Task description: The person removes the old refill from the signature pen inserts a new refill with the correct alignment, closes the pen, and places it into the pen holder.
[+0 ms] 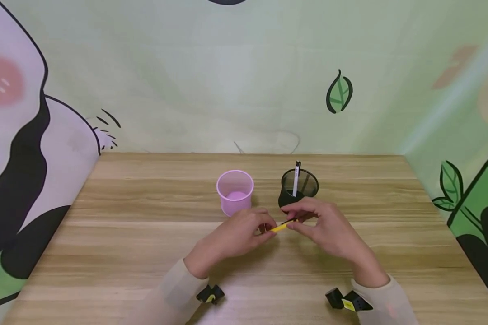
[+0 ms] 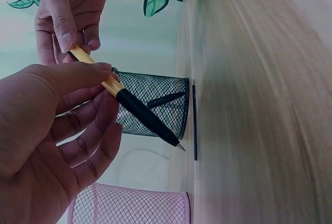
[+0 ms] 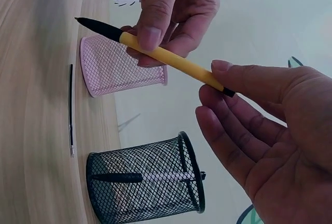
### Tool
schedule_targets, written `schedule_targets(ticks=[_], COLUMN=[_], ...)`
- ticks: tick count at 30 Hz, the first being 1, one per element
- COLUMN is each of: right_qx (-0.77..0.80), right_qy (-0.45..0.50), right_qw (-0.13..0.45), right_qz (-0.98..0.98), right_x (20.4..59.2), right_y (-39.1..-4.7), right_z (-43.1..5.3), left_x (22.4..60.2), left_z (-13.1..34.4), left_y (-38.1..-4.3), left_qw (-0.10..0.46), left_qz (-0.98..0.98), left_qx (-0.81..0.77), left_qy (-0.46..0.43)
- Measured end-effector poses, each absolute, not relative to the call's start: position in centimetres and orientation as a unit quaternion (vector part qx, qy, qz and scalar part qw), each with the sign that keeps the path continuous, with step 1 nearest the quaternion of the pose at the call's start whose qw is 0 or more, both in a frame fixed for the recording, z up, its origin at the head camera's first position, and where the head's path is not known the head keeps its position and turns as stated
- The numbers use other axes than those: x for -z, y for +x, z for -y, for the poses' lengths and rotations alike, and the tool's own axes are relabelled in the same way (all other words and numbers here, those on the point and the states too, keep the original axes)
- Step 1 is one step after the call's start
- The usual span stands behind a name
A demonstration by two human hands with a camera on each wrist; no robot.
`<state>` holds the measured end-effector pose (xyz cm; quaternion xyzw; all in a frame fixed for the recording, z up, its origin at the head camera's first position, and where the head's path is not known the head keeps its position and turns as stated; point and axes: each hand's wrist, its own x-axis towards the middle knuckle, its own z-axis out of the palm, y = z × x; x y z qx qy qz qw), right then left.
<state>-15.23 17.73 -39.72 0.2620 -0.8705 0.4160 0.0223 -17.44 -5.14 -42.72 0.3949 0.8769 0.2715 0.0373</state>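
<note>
A yellow ballpoint pen (image 3: 184, 67) with a black grip section and a bare metal tip is held between both hands. My left hand (image 1: 241, 231) pinches its barrel near the black grip with thumb and fingers. At the other end, my right hand (image 1: 329, 230) pinches the black-capped tail between thumb and fingertips. The pen slants, tip down toward the table, in the left wrist view. A thin black pen refill (image 3: 71, 110) with a clear end lies on the table below the pen, in front of the black mesh cup (image 1: 286, 198).
In the black cup stands a white-and-black pen (image 1: 296, 180). To its left is a pink mesh cup (image 1: 227, 205). Both stand on the wood-grain table (image 1: 146, 189), near a wall with a printed cartoon backdrop (image 1: 187, 90).
</note>
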Motion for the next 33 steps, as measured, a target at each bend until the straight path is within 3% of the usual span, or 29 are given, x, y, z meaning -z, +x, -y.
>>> schedule_targets(ticks=[19, 33], right_qx=[-0.430, -0.452], right_qy=[0.280, 0.276], right_qw=[0.086, 0.067], right_qz=[0.854, 0.845], right_x=[39.2, 39.5], right_y=[-14.8, -14.9], right_z=[-17.2, -17.1], left_x=[43.2, 42.1], left_z=[5.5, 5.9], left_y=[-17.5, -17.4], left_qw=[0.055, 0.045], left_qz=[-0.873, -0.857], left_qx=[-0.283, -0.343], left_qy=[0.393, 0.382])
